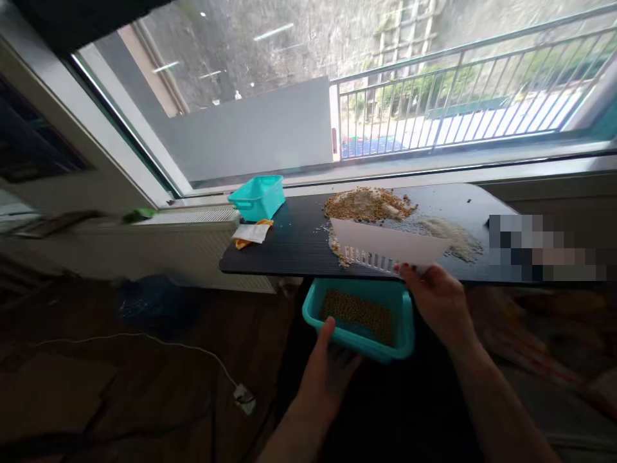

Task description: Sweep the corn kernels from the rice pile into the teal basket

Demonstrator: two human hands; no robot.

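Note:
My left hand (330, 366) grips the near wall of a turquoise plastic basket (407, 328), its thumb over the rim. Brown grains or beans (359, 312) lie in the bottom of that basket, just below the table edge. My right hand (436, 292) is closed on the right end of a white plastic piece with comb-like slots (385, 241), held over the dark table (299, 238). Behind the slotted piece is a pile of mixed brown and pale grains (369, 204). A flatter heap of whitish grains (450, 236) spreads to its right.
A second turquoise basket (260, 198) stands at the table's far left corner, with a white and orange packet (253, 233) before it. A radiator (193, 244) runs under the window. A white cable with a power strip (244, 397) lies on the floor.

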